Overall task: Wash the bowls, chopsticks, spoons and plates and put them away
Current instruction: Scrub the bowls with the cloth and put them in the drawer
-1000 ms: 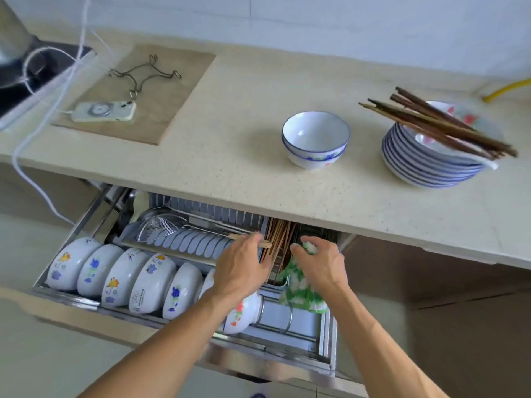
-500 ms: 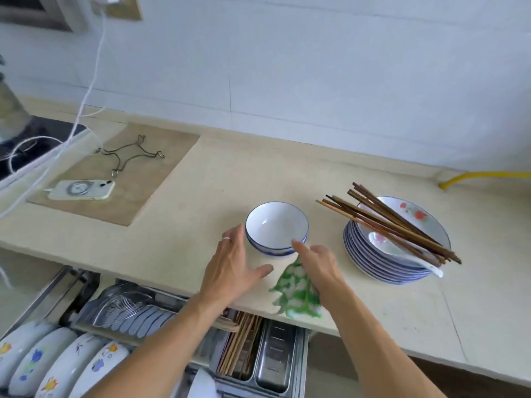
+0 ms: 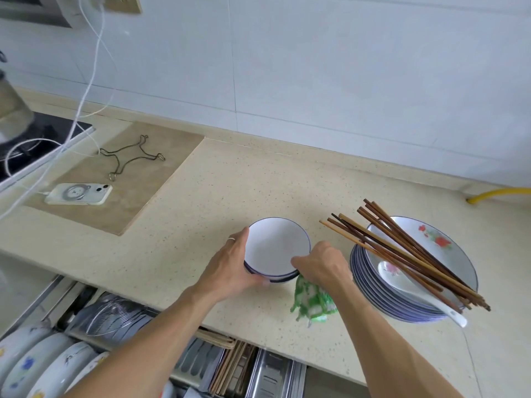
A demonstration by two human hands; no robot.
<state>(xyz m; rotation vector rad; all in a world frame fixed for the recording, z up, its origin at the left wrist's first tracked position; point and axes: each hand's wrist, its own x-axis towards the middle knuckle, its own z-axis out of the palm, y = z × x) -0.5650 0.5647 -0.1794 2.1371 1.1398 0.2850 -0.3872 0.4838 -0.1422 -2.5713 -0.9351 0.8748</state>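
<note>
- Drawer [image 3: 267, 377], pulled out below the table [image 3: 201, 214] edge: bowls [image 3: 43, 366] stand on edge at its left end; chopsticks lie in a narrow compartment nearer its right end.
- Left hand [image 3: 230, 271]: grip curled round the left and near side of the stacked bowls [image 3: 277, 251], thumb at the near rim; a ring shows on one finger.
- Right hand [image 3: 321, 264]: grip closed on a green-and-white cloth [image 3: 311, 301], knuckles against the right side of the stacked bowls. Cloth hangs onto the table.
- Stacked bowls: upright on the table, between both hands.
- Plates [image 3: 402, 294]: stacked just right of the stacked bowls, carrying a white spoon [image 3: 416, 294] and brown chopsticks [image 3: 408, 251] laid across.
- Phone [image 3: 79, 193]: far left of the stacked bowls, on a brown board [image 3: 138, 185], cable attached.
</note>
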